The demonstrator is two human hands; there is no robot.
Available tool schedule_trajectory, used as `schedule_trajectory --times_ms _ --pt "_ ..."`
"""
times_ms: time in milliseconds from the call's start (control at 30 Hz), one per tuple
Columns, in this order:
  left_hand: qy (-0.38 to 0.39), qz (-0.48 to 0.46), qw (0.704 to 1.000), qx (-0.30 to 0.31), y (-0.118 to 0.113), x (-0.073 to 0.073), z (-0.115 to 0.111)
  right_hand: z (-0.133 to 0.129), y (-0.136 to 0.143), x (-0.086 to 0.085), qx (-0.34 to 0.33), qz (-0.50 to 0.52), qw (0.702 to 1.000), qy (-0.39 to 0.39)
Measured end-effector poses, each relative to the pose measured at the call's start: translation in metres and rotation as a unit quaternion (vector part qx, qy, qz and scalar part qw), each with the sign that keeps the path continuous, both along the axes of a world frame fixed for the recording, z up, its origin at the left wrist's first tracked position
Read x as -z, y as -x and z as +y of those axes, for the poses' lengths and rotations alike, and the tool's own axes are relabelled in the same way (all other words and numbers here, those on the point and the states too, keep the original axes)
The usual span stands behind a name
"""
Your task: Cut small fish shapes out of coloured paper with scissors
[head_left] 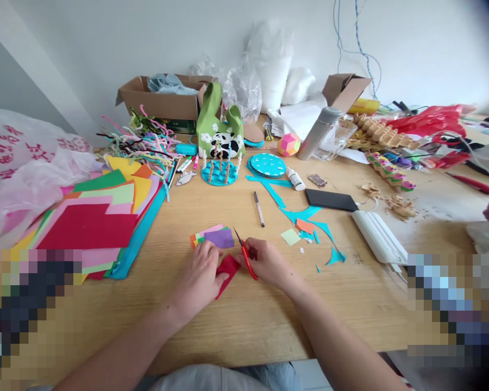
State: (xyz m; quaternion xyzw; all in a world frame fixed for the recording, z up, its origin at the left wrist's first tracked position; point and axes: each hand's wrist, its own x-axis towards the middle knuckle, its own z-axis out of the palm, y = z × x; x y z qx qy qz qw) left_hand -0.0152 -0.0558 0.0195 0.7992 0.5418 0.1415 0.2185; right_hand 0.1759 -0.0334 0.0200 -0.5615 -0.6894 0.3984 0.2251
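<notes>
At your twelve o'clock, a green bag [212, 120] with a panda on its front sits on the bench [204, 206]. At your eleven, tangled coloured strands [142, 138] lie before a cardboard box [163, 106] holding pale blue cloth [171, 84]. At your one, you have a grey bottle [319, 133] and, nearer you, a flat black device [330, 200]; at your two, a white device [378, 238].

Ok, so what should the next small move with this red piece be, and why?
I'd probably slide the red piece up against the small coloured stack to compare edges: the left hand rests on that piece, right beside the stack, while the scissors in the right hand seem to point past the red piece, not across it.
</notes>
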Motion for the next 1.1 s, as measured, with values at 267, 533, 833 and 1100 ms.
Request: schedule_trajectory --times_ms 267,533,833,1100 --pt "0.049 -0.096 0.994 -0.001 -0.002 0.002 0.004 -0.004 0.006 -0.004 0.005 0.044 0.999 0.004" --pt "0.271 -0.471 0.828 -0.137 0.002 -0.010 0.024 0.006 0.002 -0.018 0.114 0.249 0.962 0.017" --pt "0.270 -0.674 0.651 -0.222 -0.015 -0.026 0.056 0.019 0.022 -0.025 0.099 0.305 0.946 0.043" --pt "0.276 -0.661 0.673 -0.187 -0.032 -0.001 0.050 0.025 0.010 -0.008 0.119 0.250 0.961 -0.027"
